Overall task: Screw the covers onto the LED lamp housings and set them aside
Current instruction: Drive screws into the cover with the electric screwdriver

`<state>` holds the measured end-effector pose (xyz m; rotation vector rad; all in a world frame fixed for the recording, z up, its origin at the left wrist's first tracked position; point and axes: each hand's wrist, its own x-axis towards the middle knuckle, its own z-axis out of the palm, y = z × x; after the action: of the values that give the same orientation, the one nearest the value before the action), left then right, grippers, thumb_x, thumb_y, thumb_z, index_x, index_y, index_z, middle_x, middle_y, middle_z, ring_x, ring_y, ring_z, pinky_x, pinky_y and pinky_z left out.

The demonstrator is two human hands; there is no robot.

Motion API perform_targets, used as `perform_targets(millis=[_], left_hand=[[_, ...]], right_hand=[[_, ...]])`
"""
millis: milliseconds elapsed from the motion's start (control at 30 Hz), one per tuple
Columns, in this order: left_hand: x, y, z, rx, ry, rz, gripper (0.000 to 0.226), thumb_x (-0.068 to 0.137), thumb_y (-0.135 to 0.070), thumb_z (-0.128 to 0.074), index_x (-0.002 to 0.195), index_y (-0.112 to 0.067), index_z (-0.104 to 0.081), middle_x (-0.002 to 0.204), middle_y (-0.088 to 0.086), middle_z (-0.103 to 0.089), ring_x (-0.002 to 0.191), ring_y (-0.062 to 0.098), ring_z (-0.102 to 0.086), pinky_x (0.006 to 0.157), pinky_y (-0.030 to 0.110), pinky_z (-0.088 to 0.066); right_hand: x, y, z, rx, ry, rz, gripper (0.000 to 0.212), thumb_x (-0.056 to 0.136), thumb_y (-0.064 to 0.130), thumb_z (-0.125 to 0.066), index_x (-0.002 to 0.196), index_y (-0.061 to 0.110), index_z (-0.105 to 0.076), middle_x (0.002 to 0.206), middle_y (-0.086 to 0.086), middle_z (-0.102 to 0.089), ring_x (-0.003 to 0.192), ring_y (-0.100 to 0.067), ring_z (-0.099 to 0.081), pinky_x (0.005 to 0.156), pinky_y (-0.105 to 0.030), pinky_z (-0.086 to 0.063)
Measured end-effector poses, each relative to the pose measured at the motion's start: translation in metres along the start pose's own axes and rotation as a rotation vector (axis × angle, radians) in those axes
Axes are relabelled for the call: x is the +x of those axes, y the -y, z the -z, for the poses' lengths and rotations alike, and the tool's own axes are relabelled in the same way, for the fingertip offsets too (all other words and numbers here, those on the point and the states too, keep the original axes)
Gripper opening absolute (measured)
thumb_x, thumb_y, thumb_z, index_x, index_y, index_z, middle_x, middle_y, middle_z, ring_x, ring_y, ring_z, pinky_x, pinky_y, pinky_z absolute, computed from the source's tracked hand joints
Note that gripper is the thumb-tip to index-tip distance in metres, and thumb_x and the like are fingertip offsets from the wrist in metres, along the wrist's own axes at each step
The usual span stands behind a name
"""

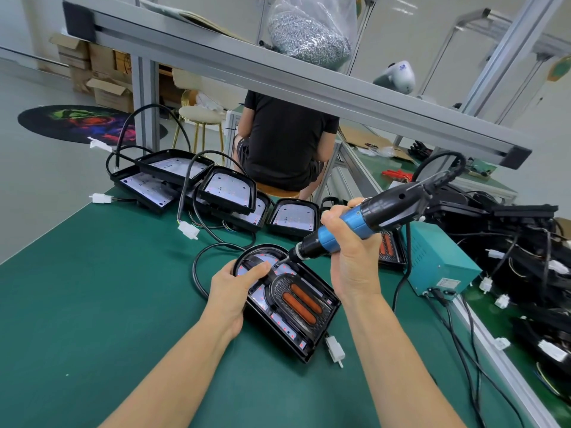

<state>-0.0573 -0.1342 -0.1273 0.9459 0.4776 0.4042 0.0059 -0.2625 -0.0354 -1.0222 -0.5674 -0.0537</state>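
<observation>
A black LED lamp housing [312, 332] lies on the green mat in front of me, with a dark cover bearing two orange strips [301, 302] set into it. My left hand [234, 288] grips the housing's left rim, thumb laid across the top of the cover. My right hand [352, 261] is wrapped round a blue and black electric screwdriver [367, 217]. Its bit touches the cover near the upper rounded end. A black cable [197, 273] loops out from the housing's left side.
Several open housings with white LED boards [228, 188] are stacked at the table's far side. A teal power box [438, 261] stands right of my hand, with a heap of black lamps and cables [525, 251] beyond. A person sits ahead, back turned. An aluminium beam [309, 88] crosses overhead.
</observation>
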Motion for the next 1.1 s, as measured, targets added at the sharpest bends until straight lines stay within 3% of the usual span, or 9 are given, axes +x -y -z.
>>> perform_targets(millis=[100, 233, 367, 467, 767, 967, 1100], left_hand=[[0.001, 0.0, 0.0, 0.005, -0.003, 0.001, 0.019, 0.075, -0.002, -0.075, 0.092, -0.004, -0.068, 0.09, 0.015, -0.073, 0.078, 0.028, -0.068, 0.078, 0.038, -0.055], [0.001, 0.001, -0.001, 0.003, -0.013, 0.002, 0.022, 0.076, -0.001, -0.074, 0.096, 0.0, -0.067, 0.093, 0.018, -0.072, 0.079, 0.03, -0.068, 0.077, 0.039, -0.056], [0.0, 0.0, -0.002, 0.004, -0.02, -0.004, 0.025, 0.076, -0.001, -0.074, 0.099, 0.002, -0.066, 0.096, 0.02, -0.071, 0.081, 0.03, -0.067, 0.081, 0.041, -0.056], [-0.001, 0.0, -0.001, 0.018, -0.006, -0.015, 0.025, 0.077, -0.002, -0.073, 0.1, 0.003, -0.066, 0.097, 0.021, -0.071, 0.084, 0.032, -0.067, 0.085, 0.043, -0.055], [0.004, 0.005, 0.001, 0.064, -0.023, -0.049, 0.026, 0.076, -0.004, -0.075, 0.101, -0.004, -0.067, 0.098, 0.016, -0.072, 0.097, 0.037, -0.066, 0.092, 0.047, -0.052], [0.003, 0.006, 0.005, 0.44, -0.081, -0.244, 0.046, 0.079, -0.022, -0.075, 0.121, -0.021, -0.057, 0.114, -0.006, -0.061, 0.107, 0.013, -0.055, 0.094, 0.026, -0.039], [0.0, 0.003, 0.013, 0.721, -0.094, -0.342, 0.045, 0.084, -0.024, -0.069, 0.126, -0.019, -0.055, 0.115, -0.009, -0.056, 0.11, 0.012, -0.051, 0.095, 0.025, -0.036]], right_hand=[[-0.001, -0.001, 0.0, -0.012, 0.036, 0.012, 0.036, 0.081, -0.009, -0.065, 0.086, 0.025, -0.053, 0.071, 0.006, -0.055, 0.078, -0.012, -0.051, 0.087, -0.028, -0.046], [-0.003, -0.001, 0.001, -0.032, 0.068, 0.01, 0.037, 0.076, -0.003, -0.067, 0.097, 0.021, -0.049, 0.07, 0.006, -0.056, 0.075, -0.011, -0.053, 0.079, -0.023, -0.049], [-0.004, 0.001, 0.001, -0.058, 0.078, 0.027, 0.042, 0.075, -0.001, -0.067, 0.103, 0.024, -0.052, 0.071, 0.005, -0.056, 0.075, -0.011, -0.054, 0.082, -0.026, -0.048], [-0.004, 0.002, 0.002, -0.018, 0.006, 0.015, 0.041, 0.075, 0.0, -0.068, 0.104, 0.028, -0.059, 0.074, 0.003, -0.054, 0.078, -0.012, -0.054, 0.086, -0.027, -0.047], [-0.016, 0.02, 0.023, 0.123, -0.243, 0.052, 0.043, 0.074, 0.003, -0.066, 0.109, 0.023, -0.053, 0.073, 0.006, -0.055, 0.075, -0.012, -0.056, 0.083, -0.026, -0.05], [-0.031, 0.036, 0.043, 0.114, -0.278, 0.1, 0.042, 0.076, 0.002, -0.065, 0.108, 0.024, -0.051, 0.077, 0.003, -0.053, 0.074, -0.012, -0.056, 0.083, -0.024, -0.051], [-0.038, 0.044, 0.053, 0.128, -0.305, 0.117, 0.04, 0.078, 0.001, -0.064, 0.108, 0.024, -0.051, 0.076, 0.004, -0.054, 0.075, -0.012, -0.056, 0.085, -0.026, -0.05]])
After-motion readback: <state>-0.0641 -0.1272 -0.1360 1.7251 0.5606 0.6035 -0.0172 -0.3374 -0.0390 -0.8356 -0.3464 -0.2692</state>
